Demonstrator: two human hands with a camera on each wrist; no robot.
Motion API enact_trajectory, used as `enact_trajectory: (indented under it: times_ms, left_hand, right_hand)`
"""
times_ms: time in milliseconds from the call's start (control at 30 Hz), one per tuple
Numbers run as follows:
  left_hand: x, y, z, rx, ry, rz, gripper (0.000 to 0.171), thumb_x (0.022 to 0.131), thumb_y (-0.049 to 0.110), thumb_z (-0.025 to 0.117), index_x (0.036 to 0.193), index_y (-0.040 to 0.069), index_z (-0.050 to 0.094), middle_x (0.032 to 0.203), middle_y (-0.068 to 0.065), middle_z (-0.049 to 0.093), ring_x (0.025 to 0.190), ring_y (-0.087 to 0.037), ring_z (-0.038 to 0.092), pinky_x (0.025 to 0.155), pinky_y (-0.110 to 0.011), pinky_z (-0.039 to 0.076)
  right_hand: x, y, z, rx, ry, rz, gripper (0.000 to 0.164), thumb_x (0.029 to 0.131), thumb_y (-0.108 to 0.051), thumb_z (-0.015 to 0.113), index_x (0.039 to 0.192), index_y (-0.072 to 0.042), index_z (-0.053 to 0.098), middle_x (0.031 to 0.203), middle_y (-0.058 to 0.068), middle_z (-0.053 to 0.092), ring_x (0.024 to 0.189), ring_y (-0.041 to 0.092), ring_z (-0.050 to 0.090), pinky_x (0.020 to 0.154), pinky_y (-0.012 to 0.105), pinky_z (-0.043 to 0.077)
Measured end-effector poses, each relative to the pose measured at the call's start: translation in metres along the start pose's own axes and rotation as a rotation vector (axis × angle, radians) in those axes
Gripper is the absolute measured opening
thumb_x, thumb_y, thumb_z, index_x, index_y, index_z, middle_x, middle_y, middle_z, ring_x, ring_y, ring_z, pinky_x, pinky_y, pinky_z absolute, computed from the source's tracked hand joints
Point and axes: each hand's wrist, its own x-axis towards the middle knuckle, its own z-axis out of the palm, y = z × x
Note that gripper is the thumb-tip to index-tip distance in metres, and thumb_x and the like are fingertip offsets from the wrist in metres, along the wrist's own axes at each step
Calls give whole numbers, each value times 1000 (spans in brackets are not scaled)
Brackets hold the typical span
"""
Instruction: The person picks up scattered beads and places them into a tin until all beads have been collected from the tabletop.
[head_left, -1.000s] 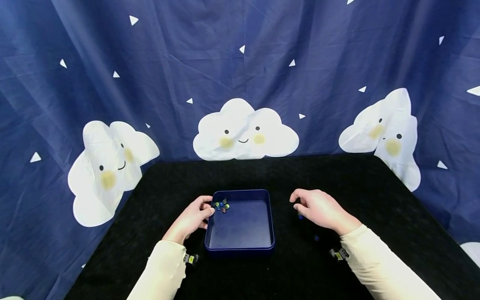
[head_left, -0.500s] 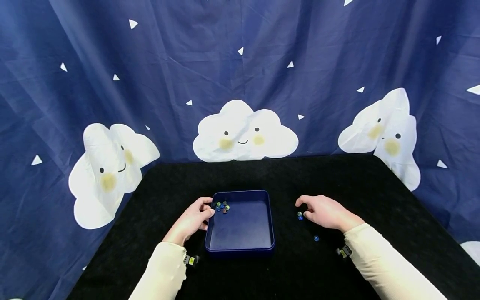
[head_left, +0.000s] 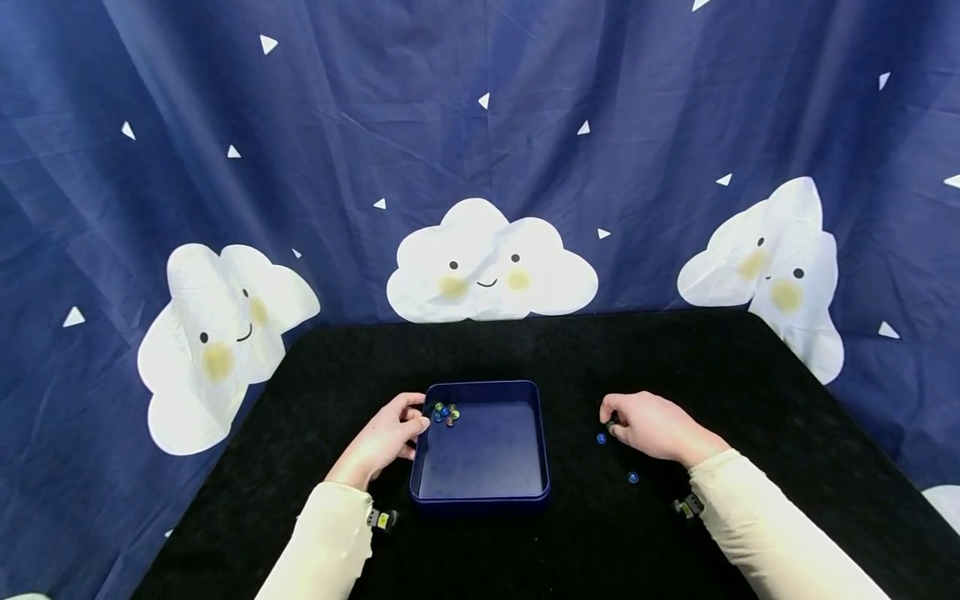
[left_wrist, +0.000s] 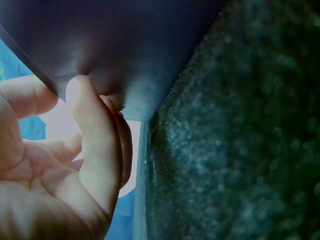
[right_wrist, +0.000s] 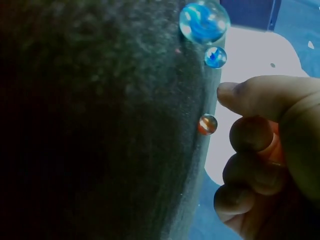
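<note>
My left hand (head_left: 382, 437) holds the left wall of a square dark blue tray (head_left: 480, 498), its thumb over the rim in the head view. The left wrist view shows fingers (left_wrist: 95, 130) against the tray's outer wall (left_wrist: 135, 55). Several glass marbles (head_left: 450, 422) cluster in the tray's back left corner. To the right of the tray, my right hand (head_left: 656, 425) pinches a greenish marble (head_left: 611, 424) between thumb and index finger, mostly hidden by them. A blue marble (head_left: 602, 438) lies just beside the fingertips. In the right wrist view, an orange marble (right_wrist: 207, 125) rests near the curled fingers.
Another blue marble (head_left: 633, 477) lies nearer the front, large in the right wrist view. Black cloth (head_left: 360, 358) covers the table. Behind it hangs a dark blue curtain (head_left: 480, 125) printed with white clouds.
My right hand has shifted slightly right, and its thumb and index finger have closed on the greenish marble, drawing it away from the blue one. The left hand and tray stay put.
</note>
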Motion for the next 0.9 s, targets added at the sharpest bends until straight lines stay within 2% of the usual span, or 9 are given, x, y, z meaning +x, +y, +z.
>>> enact_trajectory:
  times_ms: [200,500,900]
  left_hand:
    - [1,0,-1,-10,-6,0,46,95,8,61,140,4,51,103,-12,56,81,-25,62,60,-38,55]
    - [1,-1,-1,-13,-7,-5,47,95,8,62,140,4,51,102,-12,56,81,-26,62,60,-37,55]
    - [0,0,-1,-14,-15,-3,48,95,9,62,141,5,51,104,-12,57,82,-26,63,61,-37,55]
  right_hand:
    - [1,-1,-1,2,16,-8,20,85,-10,73,95,-25,64,66,-17,46,61,4,46,59,30,42]
    - [3,-18,-2,17,7,-30,18,88,-13,73,99,-26,65,65,-18,45,59,2,45,59,29,43]
    - [12,-46,-3,28,26,-122,18,91,-17,71,105,-27,65,66,-20,45,58,-1,44,61,27,44]
